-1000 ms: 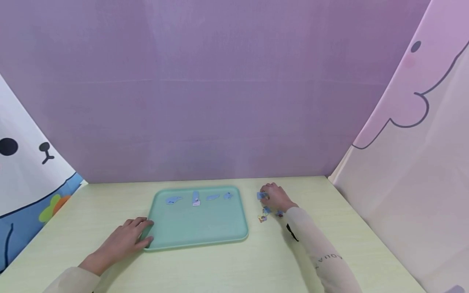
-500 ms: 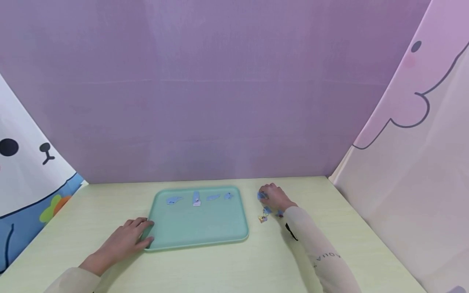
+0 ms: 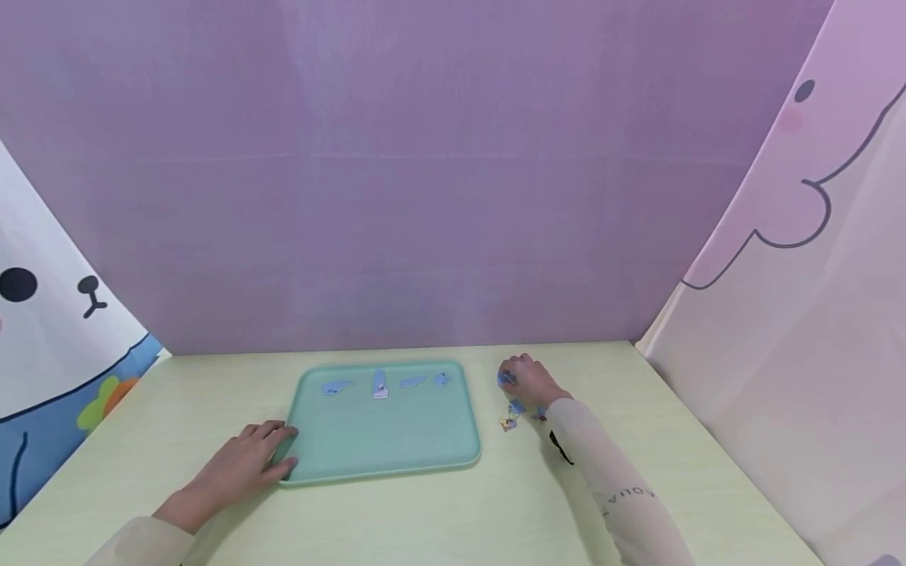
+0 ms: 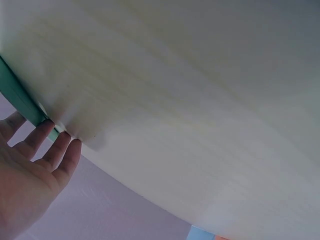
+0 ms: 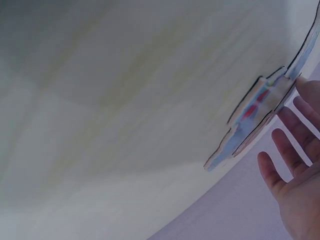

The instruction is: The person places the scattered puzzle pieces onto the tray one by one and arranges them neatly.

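Observation:
A mint-green tray (image 3: 382, 440) lies on the table with several blue jigsaw-like pieces, including an upright one (image 3: 381, 385), in a row near its far edge. My left hand (image 3: 237, 468) rests at the tray's left rim, thumb and fingertips touching it, fingers fairly straight. Right of the tray, my right hand (image 3: 529, 381) pinches a small blue printed puzzle piece (image 3: 505, 378) between thumb and fingers, its far part hidden by them. Nearer me lie another blue piece (image 3: 516, 407), a yellowish one (image 3: 507, 423) and a dark-and-blue one (image 3: 541, 413) partly behind the sleeve.
The pale wooden table (image 3: 396, 519) ends at a purple backdrop (image 3: 453, 196). Printed cloth panels with cartoon faces flank it on the left (image 3: 42, 338) and on the right (image 3: 800, 314). The right sleeve (image 3: 616, 479) passes over the table beside the loose pieces.
The blue piece at my right fingertips has turned and is more covered by the fingers; the right hand has shifted very slightly left. My left hand and the tray have stayed still.

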A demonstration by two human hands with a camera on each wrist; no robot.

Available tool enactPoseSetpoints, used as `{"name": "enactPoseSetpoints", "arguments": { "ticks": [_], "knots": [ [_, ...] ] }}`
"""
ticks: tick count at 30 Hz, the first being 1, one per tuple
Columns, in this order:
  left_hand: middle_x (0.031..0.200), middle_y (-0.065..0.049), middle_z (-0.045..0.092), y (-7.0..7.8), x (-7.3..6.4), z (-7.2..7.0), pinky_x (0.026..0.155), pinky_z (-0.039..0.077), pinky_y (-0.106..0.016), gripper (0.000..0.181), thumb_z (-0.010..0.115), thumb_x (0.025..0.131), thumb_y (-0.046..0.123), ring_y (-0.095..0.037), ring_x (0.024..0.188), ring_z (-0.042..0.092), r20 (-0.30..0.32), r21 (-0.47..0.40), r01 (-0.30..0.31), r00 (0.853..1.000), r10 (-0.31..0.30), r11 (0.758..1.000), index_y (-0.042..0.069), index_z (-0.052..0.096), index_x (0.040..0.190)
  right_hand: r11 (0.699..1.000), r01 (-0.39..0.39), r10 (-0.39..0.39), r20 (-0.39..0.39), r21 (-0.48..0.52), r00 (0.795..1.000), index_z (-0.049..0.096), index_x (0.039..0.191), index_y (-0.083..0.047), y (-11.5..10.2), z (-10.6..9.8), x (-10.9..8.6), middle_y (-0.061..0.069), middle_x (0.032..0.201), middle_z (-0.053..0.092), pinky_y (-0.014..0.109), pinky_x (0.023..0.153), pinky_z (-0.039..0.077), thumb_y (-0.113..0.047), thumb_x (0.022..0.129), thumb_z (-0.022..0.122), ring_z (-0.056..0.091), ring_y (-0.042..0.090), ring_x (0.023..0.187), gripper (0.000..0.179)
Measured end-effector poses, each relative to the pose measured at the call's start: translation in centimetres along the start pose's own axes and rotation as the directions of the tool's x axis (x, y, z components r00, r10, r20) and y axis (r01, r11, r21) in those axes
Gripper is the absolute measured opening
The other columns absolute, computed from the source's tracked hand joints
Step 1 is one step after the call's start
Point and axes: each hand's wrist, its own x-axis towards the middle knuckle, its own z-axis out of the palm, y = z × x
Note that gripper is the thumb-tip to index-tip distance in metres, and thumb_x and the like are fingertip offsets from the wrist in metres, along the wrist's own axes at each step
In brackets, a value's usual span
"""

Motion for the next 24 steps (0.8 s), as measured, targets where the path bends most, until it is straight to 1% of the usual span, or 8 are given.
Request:
{"name": "enactPoseSetpoints", "arguments": {
  "ticks": [6, 11, 24],
  "knots": [
    [0.113, -0.015, 0.059, 0.01, -0.03, -0.02, 0.072, 0.048, -0.051, 0.041, 0.068, 0.079, 0.033, -0.037, 0.097, 0.057, 0.002, -0.001, 0.002, 1.000, -0.002, 1.000, 0.008, 0.062, 0.110, 1.000, 0.011, -0.011, -0.006, -0.009, 1.000, 0.066, 0.100, -0.013, -0.11, -0.02, 0.10, 0.002, 0.100, 0.063, 0.046, 0.085, 0.045, -0.019, 0.083, 0.067, 0.054, 0.023, 0.097, 0.018],
    [0.113, -0.013, 0.059, 0.01, -0.06, 0.01, 0.072, 0.048, -0.050, 0.040, 0.068, 0.079, 0.034, -0.035, 0.097, 0.057, 0.009, -0.005, 0.007, 1.000, -0.007, 1.000, 0.009, 0.061, 0.110, 1.000, 0.006, -0.006, 0.001, -0.009, 1.000, 0.065, 0.100, -0.013, -0.18, -0.02, 0.05, 0.002, 0.100, 0.063, 0.045, 0.085, 0.044, -0.019, 0.083, 0.067, 0.053, 0.023, 0.097, 0.018],
    [0.113, -0.014, 0.059, 0.02, -0.04, 0.02, 0.072, 0.048, -0.051, 0.040, 0.068, 0.079, 0.034, -0.036, 0.097, 0.057, 0.007, -0.001, 0.006, 1.000, -0.006, 1.000, 0.008, 0.061, 0.110, 0.999, -0.020, 0.020, 0.024, 0.033, 1.000, 0.064, 0.104, -0.012, -0.60, -0.08, 0.13, 0.002, 0.105, 0.062, 0.046, 0.092, 0.041, -0.024, 0.083, 0.066, 0.051, 0.023, 0.102, 0.023]
  ]
}}
